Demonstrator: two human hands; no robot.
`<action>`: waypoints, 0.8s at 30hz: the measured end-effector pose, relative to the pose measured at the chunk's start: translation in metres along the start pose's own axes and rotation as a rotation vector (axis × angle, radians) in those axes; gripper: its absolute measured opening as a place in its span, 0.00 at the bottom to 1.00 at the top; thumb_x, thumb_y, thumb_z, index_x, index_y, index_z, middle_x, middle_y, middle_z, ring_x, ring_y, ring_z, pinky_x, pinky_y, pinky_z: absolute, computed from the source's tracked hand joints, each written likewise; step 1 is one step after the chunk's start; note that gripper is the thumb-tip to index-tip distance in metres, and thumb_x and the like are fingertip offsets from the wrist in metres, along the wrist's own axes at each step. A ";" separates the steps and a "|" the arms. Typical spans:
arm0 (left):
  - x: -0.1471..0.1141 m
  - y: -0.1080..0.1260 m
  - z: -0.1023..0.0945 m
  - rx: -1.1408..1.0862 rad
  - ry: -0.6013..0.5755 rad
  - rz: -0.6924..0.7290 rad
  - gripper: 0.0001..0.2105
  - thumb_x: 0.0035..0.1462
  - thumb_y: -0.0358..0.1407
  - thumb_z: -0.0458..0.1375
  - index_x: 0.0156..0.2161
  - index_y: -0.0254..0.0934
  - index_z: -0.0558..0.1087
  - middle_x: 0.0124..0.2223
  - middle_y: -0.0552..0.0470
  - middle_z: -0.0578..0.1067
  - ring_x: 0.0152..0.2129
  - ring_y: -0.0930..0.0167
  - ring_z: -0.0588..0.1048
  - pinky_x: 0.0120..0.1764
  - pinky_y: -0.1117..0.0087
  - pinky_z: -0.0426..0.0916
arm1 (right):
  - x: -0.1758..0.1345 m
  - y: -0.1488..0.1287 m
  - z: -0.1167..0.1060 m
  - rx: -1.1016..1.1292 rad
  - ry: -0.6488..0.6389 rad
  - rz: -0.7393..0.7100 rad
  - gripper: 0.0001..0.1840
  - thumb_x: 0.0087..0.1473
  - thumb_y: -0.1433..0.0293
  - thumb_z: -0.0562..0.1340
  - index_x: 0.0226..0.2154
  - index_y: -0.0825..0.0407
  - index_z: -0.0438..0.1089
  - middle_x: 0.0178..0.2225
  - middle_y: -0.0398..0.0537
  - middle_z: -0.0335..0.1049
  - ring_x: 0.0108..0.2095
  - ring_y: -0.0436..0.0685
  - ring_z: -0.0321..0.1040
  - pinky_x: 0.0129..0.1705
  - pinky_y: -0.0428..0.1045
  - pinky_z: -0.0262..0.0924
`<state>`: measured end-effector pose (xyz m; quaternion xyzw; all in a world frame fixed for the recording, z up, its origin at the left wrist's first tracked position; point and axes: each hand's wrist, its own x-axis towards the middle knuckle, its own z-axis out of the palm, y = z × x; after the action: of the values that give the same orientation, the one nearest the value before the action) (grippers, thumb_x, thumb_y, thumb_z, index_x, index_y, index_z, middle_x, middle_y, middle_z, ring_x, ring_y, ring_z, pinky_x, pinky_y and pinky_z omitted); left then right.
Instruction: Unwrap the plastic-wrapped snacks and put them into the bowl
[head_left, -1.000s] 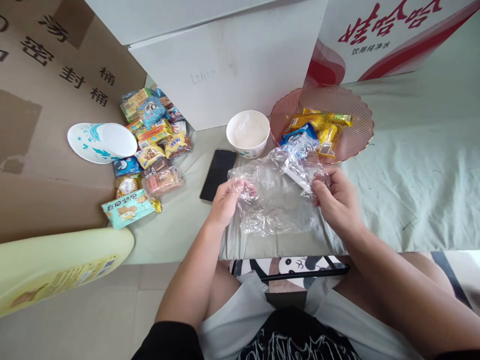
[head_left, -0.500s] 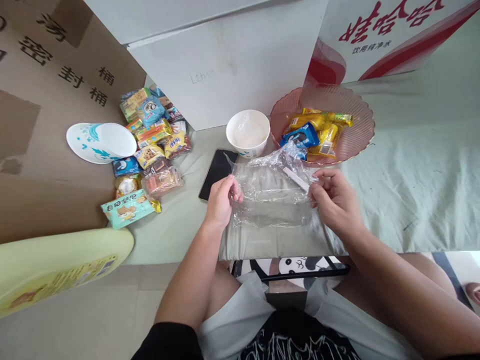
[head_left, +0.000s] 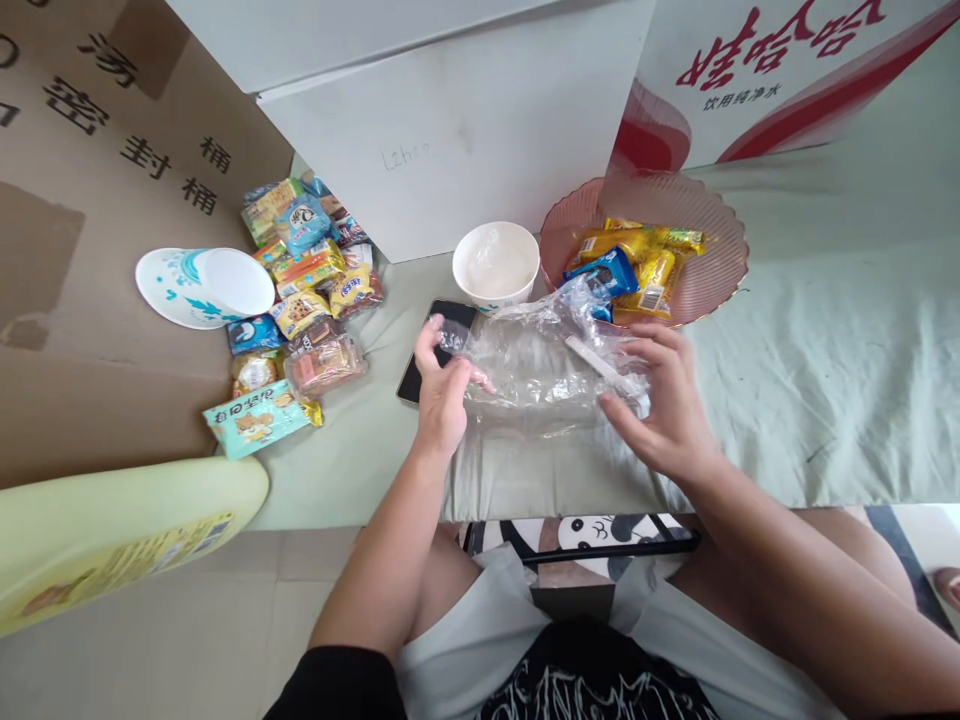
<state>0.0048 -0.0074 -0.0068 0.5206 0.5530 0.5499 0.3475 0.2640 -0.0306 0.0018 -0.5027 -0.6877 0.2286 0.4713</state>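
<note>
A crumpled clear plastic bag (head_left: 532, 375) with a white strip (head_left: 592, 360) on its right half lies between my hands. My left hand (head_left: 444, 395) holds the bag's left edge, thumb and index finger parted with film stretched between them. At the right edge, my right hand (head_left: 667, 400) loosely holds the bag, its thumb apart from the fingers and the crumpled film between. Behind the bag stands a white paper bowl (head_left: 495, 265) with clear film inside. Partly behind my left hand lies a black phone (head_left: 420, 375).
A pink ribbed bowl (head_left: 720, 240) of wrapped snacks stands at the back right. Several packaged snacks (head_left: 300, 310) and a tipped paper bowl (head_left: 176, 290) are on the left. Cardboard boxes (head_left: 450, 130) rise behind. A yellow-green container (head_left: 135, 530) stands front left.
My fingers have spread apart on both sides of the bag. The left index finger has lifted, pulling film up, and the right thumb has shifted left.
</note>
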 end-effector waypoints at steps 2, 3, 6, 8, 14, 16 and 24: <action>-0.001 -0.007 -0.002 0.023 -0.017 0.142 0.23 0.61 0.52 0.57 0.23 0.39 0.76 0.73 0.54 0.58 0.68 0.56 0.60 0.63 0.58 0.67 | -0.003 0.000 0.002 0.099 -0.076 -0.010 0.32 0.55 0.64 0.68 0.60 0.44 0.59 0.61 0.59 0.62 0.47 0.62 0.74 0.40 0.57 0.74; -0.001 -0.008 -0.003 0.005 -0.043 0.172 0.23 0.63 0.52 0.56 0.23 0.39 0.77 0.76 0.60 0.52 0.71 0.55 0.54 0.66 0.57 0.65 | -0.004 -0.001 0.003 0.156 -0.104 0.036 0.36 0.57 0.64 0.67 0.64 0.43 0.55 0.59 0.58 0.64 0.40 0.58 0.75 0.35 0.55 0.74; 0.001 -0.008 -0.006 -0.091 -0.119 0.120 0.25 0.63 0.53 0.53 0.23 0.39 0.78 0.76 0.66 0.52 0.73 0.54 0.51 0.66 0.56 0.66 | -0.006 -0.004 0.003 0.253 -0.116 0.285 0.39 0.62 0.63 0.63 0.69 0.41 0.47 0.38 0.47 0.74 0.22 0.51 0.69 0.24 0.50 0.69; 0.004 -0.005 -0.006 -0.169 -0.116 0.038 0.25 0.61 0.55 0.54 0.23 0.41 0.78 0.72 0.61 0.62 0.73 0.54 0.51 0.64 0.54 0.70 | -0.005 -0.006 0.001 0.309 -0.095 0.408 0.36 0.64 0.62 0.61 0.70 0.42 0.50 0.24 0.38 0.69 0.16 0.51 0.65 0.20 0.49 0.66; 0.006 0.001 -0.009 -0.218 -0.027 0.032 0.25 0.60 0.53 0.54 0.19 0.41 0.76 0.73 0.69 0.58 0.75 0.55 0.45 0.66 0.56 0.68 | -0.001 -0.007 -0.007 0.393 -0.162 0.382 0.17 0.65 0.66 0.58 0.53 0.46 0.75 0.23 0.42 0.76 0.23 0.53 0.74 0.31 0.51 0.72; 0.006 0.000 -0.011 -0.203 -0.035 0.059 0.23 0.61 0.52 0.54 0.22 0.41 0.77 0.74 0.70 0.57 0.75 0.56 0.41 0.68 0.57 0.65 | -0.001 -0.007 -0.008 0.409 -0.217 0.359 0.17 0.64 0.67 0.58 0.52 0.45 0.76 0.26 0.43 0.79 0.25 0.53 0.76 0.33 0.51 0.73; 0.011 0.000 -0.013 -0.331 0.003 -0.103 0.21 0.53 0.52 0.62 0.18 0.40 0.74 0.73 0.69 0.59 0.72 0.52 0.54 0.56 0.57 0.76 | 0.006 -0.012 -0.016 0.550 -0.483 0.467 0.20 0.63 0.61 0.60 0.52 0.52 0.77 0.22 0.45 0.78 0.24 0.55 0.78 0.33 0.50 0.74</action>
<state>-0.0096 0.0001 -0.0024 0.4266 0.4814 0.6155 0.4554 0.2721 -0.0322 0.0206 -0.4324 -0.5597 0.6149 0.3489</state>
